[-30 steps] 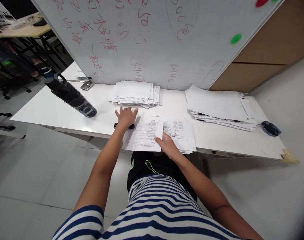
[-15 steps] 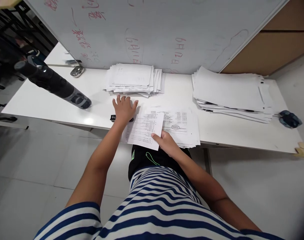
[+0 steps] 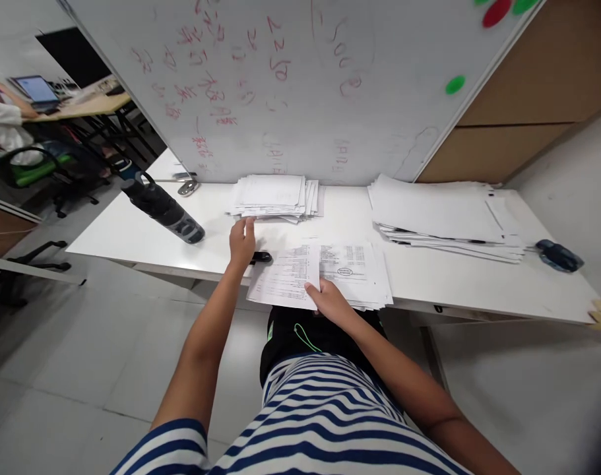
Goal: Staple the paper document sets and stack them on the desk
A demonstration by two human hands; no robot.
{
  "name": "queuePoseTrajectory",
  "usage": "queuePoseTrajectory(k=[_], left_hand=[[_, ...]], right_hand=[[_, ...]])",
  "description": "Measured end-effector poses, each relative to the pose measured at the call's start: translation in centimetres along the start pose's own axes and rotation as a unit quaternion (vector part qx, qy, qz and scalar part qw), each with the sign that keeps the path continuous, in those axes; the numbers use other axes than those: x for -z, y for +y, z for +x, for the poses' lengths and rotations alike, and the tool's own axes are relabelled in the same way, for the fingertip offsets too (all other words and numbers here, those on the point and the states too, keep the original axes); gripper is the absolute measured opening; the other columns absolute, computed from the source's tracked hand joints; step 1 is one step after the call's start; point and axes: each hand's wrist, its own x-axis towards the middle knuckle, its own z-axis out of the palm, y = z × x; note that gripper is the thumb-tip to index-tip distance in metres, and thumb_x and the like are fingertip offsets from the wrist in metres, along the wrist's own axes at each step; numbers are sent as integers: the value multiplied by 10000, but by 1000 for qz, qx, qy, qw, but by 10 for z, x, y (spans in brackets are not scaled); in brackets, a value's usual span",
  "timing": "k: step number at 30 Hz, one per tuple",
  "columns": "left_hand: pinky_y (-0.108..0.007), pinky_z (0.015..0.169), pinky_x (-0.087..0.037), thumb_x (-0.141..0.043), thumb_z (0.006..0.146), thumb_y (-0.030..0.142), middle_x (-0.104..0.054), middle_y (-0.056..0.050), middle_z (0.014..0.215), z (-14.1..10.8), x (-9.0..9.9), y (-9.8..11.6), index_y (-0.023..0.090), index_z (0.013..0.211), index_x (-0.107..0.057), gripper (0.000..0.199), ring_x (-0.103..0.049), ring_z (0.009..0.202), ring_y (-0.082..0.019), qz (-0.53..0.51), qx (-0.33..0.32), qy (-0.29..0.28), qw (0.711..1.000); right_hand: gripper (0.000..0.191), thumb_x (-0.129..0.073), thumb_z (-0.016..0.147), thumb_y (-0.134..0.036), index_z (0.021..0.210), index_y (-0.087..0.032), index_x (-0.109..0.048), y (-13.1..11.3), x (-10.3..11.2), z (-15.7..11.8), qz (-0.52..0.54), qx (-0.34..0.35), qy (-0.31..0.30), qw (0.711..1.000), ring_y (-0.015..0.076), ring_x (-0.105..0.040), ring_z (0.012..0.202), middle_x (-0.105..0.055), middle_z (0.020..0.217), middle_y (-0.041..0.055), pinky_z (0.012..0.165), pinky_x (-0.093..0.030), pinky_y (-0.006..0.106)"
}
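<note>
My right hand (image 3: 330,302) pinches the lower right corner of a printed sheet (image 3: 285,277), thumb on top. Beside and partly under that sheet lies a stack of printed pages (image 3: 362,274) with an oval stamp, at the front edge of the white desk (image 3: 340,221). My left hand (image 3: 242,243) is above the desk, near the front of a paper pile (image 3: 270,192); its fingers are bunched together, and whether anything is between them is hidden. Right beside it is a black stapler-like object (image 3: 262,257), partly covered by the hand.
A dark bottle (image 3: 166,211) stands on the left, with a computer mouse (image 3: 188,189) behind it. A larger paper pile (image 3: 433,211) and a dark blue object (image 3: 559,255) are on the right. A whiteboard (image 3: 290,92) rises behind. A person (image 3: 6,122) sits far left.
The view has tilted up, showing more whiteboard and the seated person. My left hand's spread fingers have drawn together near the paper pile. My right hand still holds the sheet.
</note>
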Motion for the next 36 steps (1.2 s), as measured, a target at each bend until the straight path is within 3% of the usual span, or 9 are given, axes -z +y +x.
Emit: queuePoseTrajectory(k=[6,10,16,20,24,27,32,34,36], left_hand=[[-343,831,-456,-283,984,461,-716,-71,847,-35,11,-31,220,804,-687,504,-644,870,-218,76,-25,-49,996],[-315,690,-433,-241,988,504,-642,-51,673,-43,9,-38,232,629,-591,572,-600,704,-193,53,97,25,994],[-286,631,-386,-295,978,514,-599,-16,637,-41,11,-31,225,631,-556,522,-547,653,-165,37,156,33,986],[-279,628,-386,-299,975,497,-588,-18,637,-40,11,-32,226,644,-560,501,-541,657,-166,41,170,22,984],[-282,631,-382,-303,974,484,-579,-17,635,-40,10,-33,226,634,-551,494,-532,660,-167,40,167,27,985],[-280,636,-385,-302,976,479,-572,-16,632,-40,9,-32,222,633,-543,491,-529,661,-164,41,164,31,985],[-280,632,-384,-311,974,476,-570,-16,628,-40,10,-30,220,635,-548,487,-530,655,-161,42,166,27,985],[-282,636,-386,-318,972,479,-564,-13,621,-39,10,-31,222,632,-550,485,-531,655,-162,40,163,29,985],[-283,645,-391,-315,972,481,-566,-14,625,-39,9,-32,224,631,-552,488,-535,663,-163,40,163,31,985]], right_hand=[[342,-469,928,-378,1120,-176,-667,-12,22,-2,10,35,6,999,134,-519,497,-636,685,12,452,-430,247],[400,-513,917,-449,1177,-184,-661,-14,50,-23,-5,34,12,999,146,-562,550,-691,763,31,461,-446,244],[521,-608,854,-569,1230,-212,-658,7,87,-46,57,52,117,990,264,-700,885,-747,1064,81,764,-585,384],[555,-655,825,-563,1246,-203,-653,22,91,-46,111,16,125,986,296,-714,935,-748,1101,91,855,-585,460],[500,-686,832,-506,1243,-224,-661,24,88,-48,169,20,93,981,273,-677,1095,-711,1214,80,1013,-515,441],[512,-710,813,-510,1230,-215,-673,22,87,-46,178,19,80,981,275,-683,1079,-715,1207,89,1018,-505,453],[516,-668,824,-546,1190,-183,-686,15,96,-34,93,38,104,989,276,-688,1035,-734,1150,99,939,-526,423],[487,-605,860,-553,1166,-183,-687,13,101,-30,-9,37,134,990,281,-681,1022,-739,1122,100,886,-528,405],[473,-557,881,-546,1165,-187,-676,12,104,-28,-170,7,189,967,291,-675,985,-744,1063,105,833,-515,398]])
